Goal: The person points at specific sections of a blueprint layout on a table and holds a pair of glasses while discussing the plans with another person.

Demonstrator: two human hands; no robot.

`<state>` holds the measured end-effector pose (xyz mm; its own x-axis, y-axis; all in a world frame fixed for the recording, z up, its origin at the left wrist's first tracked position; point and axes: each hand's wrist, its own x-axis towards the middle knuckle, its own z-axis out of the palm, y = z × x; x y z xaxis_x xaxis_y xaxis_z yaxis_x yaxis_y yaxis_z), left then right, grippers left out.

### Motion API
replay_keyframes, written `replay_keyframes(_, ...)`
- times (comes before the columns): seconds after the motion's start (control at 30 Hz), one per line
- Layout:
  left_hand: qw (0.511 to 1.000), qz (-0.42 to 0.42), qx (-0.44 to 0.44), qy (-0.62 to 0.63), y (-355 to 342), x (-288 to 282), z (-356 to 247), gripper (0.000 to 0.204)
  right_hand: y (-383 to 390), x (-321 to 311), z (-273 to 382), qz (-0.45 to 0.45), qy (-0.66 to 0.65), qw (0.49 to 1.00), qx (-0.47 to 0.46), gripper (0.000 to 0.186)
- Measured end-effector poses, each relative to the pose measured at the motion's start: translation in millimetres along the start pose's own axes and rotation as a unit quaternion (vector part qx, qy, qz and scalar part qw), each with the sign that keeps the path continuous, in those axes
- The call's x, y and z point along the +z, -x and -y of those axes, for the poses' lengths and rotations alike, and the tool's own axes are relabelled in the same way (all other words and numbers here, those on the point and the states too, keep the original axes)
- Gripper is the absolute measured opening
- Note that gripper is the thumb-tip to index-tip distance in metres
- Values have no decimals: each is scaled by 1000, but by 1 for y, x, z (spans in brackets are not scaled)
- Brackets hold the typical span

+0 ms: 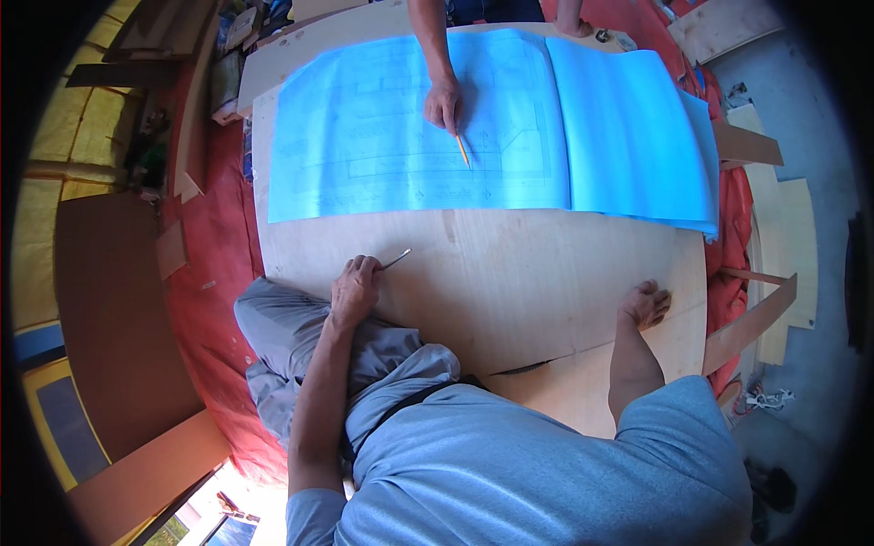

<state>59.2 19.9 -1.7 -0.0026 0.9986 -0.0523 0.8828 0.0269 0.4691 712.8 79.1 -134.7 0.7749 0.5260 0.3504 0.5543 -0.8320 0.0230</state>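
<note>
My left hand (356, 289) is closed around a thin pen-like stick (397, 258) with a pale tip, held just above the plywood sheet (510, 273) beside my bent knee. My right hand (645, 306) rests on the plywood toward the right, fingers curled in, with nothing seen in them. Beyond my hands a large drawing sheet (382, 118), tinted bright blue, lies across the board. Across from me, another person's hand (443, 102) points an orange pencil (462, 150) down at the drawing's lines.
Folded pages (633, 136) of the drawing drape over the right side. A dark slot (521, 369) shows in the plywood near my waist. Red sheeting (214, 264) surrounds the board. Brown panels (114, 309) stand at left; loose boards (751, 328) lie at right. The other person's second hand (574, 27) leans at the far edge.
</note>
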Motion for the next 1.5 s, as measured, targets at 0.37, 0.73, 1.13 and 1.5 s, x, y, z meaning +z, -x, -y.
replay_keyframes(0.37,995,-25,-5,97,3,0,-2,16,1,-4,3,5,-11,1000,-8,72)
replay_keyframes(0.73,998,-20,-31,59,8,-11,-13,11,4,-18,10,5,-17,1000,-11,71)
replay_keyframes(1.13,999,-10,-44,-23,10,-7,-8,8,3,-6,6,3,0,1000,0,75)
replay_keyframes(1.5,1000,-9,-14,-17,8,-10,-6,11,1,0,0,16,-9,1000,-3,76)
